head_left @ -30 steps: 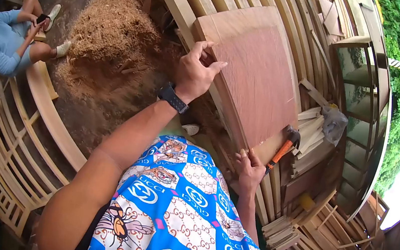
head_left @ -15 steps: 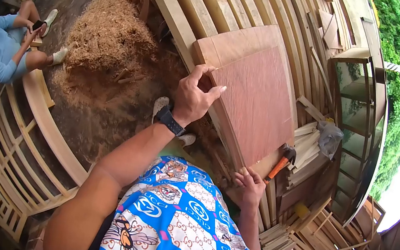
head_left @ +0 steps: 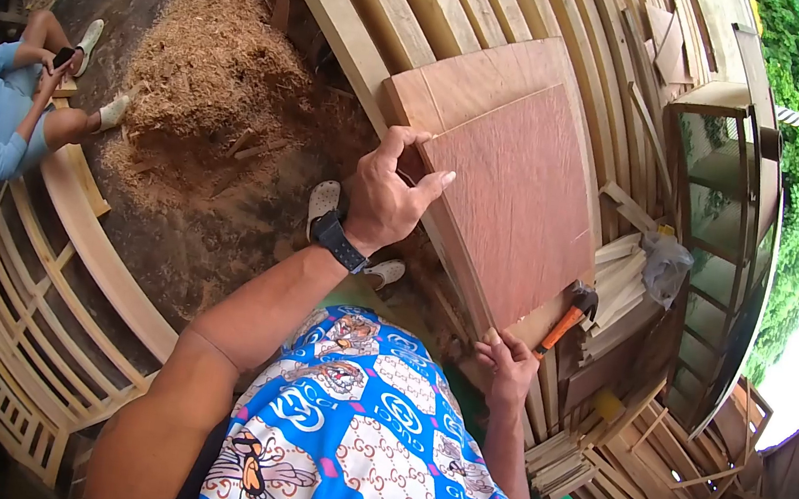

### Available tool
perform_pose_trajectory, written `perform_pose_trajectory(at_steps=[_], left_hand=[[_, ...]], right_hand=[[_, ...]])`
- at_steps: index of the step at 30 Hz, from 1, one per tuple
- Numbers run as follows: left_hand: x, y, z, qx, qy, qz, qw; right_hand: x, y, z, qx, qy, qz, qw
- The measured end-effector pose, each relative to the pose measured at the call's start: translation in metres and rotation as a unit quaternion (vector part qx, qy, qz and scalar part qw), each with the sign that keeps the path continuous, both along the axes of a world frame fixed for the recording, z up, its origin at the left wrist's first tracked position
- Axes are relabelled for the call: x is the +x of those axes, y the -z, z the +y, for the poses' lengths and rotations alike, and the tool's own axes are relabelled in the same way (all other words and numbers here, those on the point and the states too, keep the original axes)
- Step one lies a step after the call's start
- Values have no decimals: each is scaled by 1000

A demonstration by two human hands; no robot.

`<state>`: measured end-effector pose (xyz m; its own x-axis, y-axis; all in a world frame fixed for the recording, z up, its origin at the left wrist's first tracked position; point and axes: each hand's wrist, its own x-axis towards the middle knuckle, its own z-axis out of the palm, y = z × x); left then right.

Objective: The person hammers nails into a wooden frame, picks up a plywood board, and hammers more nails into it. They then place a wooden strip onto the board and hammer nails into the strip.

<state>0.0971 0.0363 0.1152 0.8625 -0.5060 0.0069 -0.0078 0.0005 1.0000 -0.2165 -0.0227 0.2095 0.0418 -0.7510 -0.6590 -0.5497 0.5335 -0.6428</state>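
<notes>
A thin reddish-brown plywood panel [head_left: 516, 204] lies on a larger, lighter wooden board [head_left: 472, 82] with a curved far edge. At the panel's left edge, my left hand [head_left: 388, 196], wearing a black watch, grips with index finger near the corner and thumb on the top face; its other fingers are curled. My right hand [head_left: 511, 363] pinches the panel's near corner between thumb and fingers, and the fingertips are partly hidden. Just beyond it, a claw hammer [head_left: 567, 322] with an orange handle rests on the lighter board beside the panel.
Long timber beams [head_left: 391, 6] lie beneath the boards. A sawdust heap [head_left: 216, 74] and a slatted wooden frame [head_left: 29, 302] are on the left, where a seated person [head_left: 3, 117] holds a phone. A glazed cabinet [head_left: 712, 210] and stacked wood strips [head_left: 639, 463] stand on the right.
My view has shifted slightly. Both hands keep about the same places on the panel, and the hammer stays where it was. The seated person's hands have shifted slightly around the phone.
</notes>
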Motion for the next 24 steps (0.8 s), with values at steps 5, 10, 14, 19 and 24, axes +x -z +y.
perform_pose_trajectory(at_steps=[5,10,14,19,24], left_hand=[[-12,-14,-8,49,-40,41,997],[-14,-20,-5,166,-40,31,985],[-4,-25,-9,215,-5,2,977],[9,-7,-12,248,36,-59,966],[11,13,-11,270,36,-127,954]], right_hand=[[12,-11,-5,5,-67,52,996],[7,-11,-6,11,-86,64,994],[1,-4,-7,-14,-114,51,992],[0,0,-15,15,-125,53,991],[-3,2,-30,19,-154,51,987]])
